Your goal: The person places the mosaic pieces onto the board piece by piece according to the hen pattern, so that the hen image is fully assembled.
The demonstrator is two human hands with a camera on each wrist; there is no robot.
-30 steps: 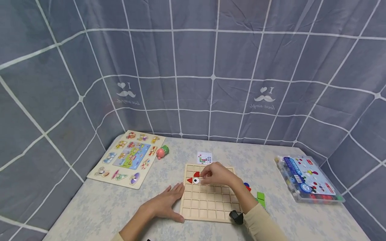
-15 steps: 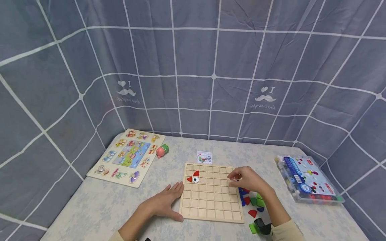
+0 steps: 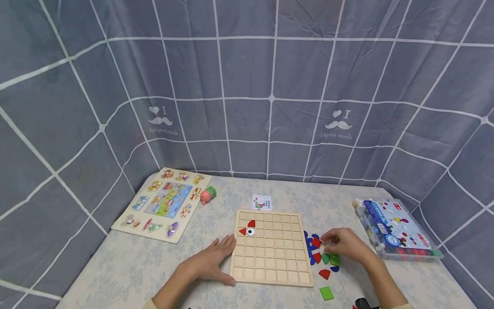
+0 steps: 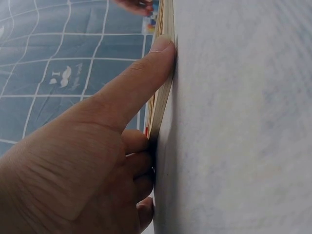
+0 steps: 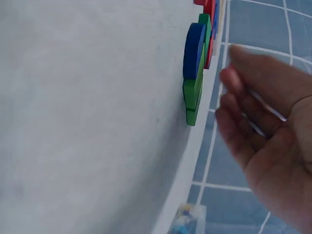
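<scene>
Right hand [image 3: 343,245]: thumb and fingers parted, no piece seen between them; red square [image 3: 316,243] just left of its fingertips, well apart from left hand [image 3: 214,259], which touches pale wooden grid board [image 3: 274,283] at its left edge. Blue rounded pieces [image 3: 312,247], smooth, row running near-to-far beside board's right edge.

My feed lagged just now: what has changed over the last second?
The right hand has moved rightward, off the board to the loose pieces; I see nothing held in it. The left hand stays at the board's left edge, and the red quarter, red triangle and eye lie on the board as before.
</scene>
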